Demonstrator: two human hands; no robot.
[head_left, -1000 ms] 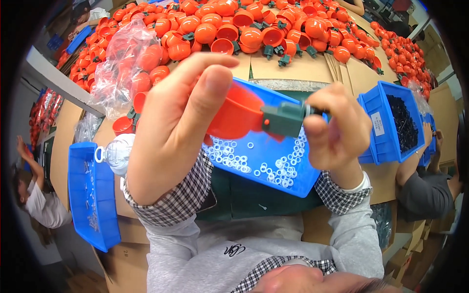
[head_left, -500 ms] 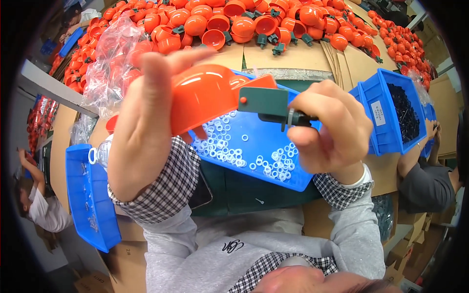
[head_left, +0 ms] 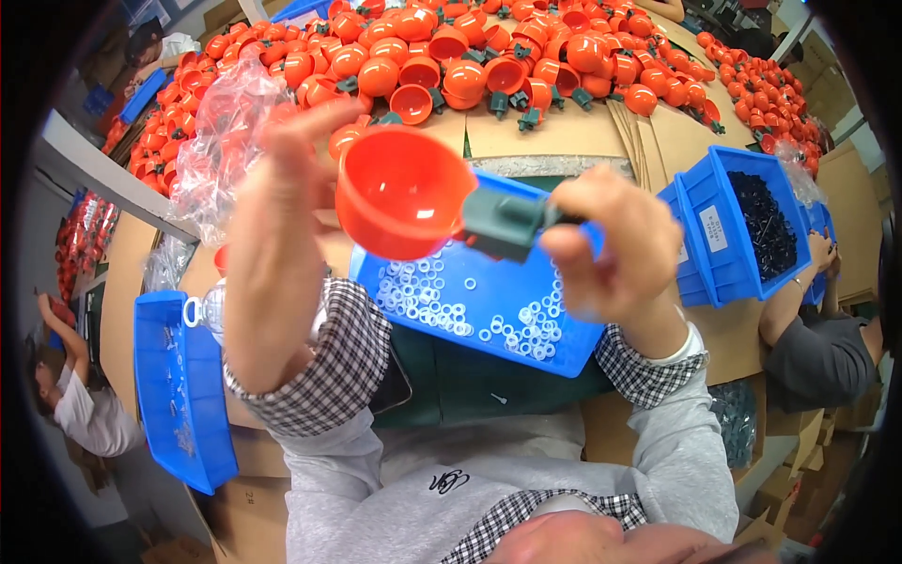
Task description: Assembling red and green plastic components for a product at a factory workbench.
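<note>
An orange-red cup [head_left: 399, 193] with a dark green square fitting [head_left: 503, 224] on its right side hangs above a blue tray [head_left: 564, 362]. Its hollow faces up toward me. My right hand [head_left: 615, 240] pinches the narrow end of the fitting between thumb and fingers; that end is blurred and partly covered. Beside the cup's left edge is my left hand [head_left: 282, 235], its fingers stretched out and apart, some of them partly behind the cup. Whether they touch it I cannot tell. Several white ring washers [head_left: 418, 291] lie in the tray.
A large heap of orange-red cups [head_left: 470, 56] covers the far table. At right stands a blue bin [head_left: 723, 226] of small black parts. A long blue bin [head_left: 183, 404] and a clear bottle [head_left: 213, 310] are at left. Co-workers [head_left: 89, 399] sit on both sides.
The cup has turned, so its hollow now shows instead of its outer side. The fitting turned with it, and my right hand moved slightly left. My left hand's fingers shifted away from the cup.
</note>
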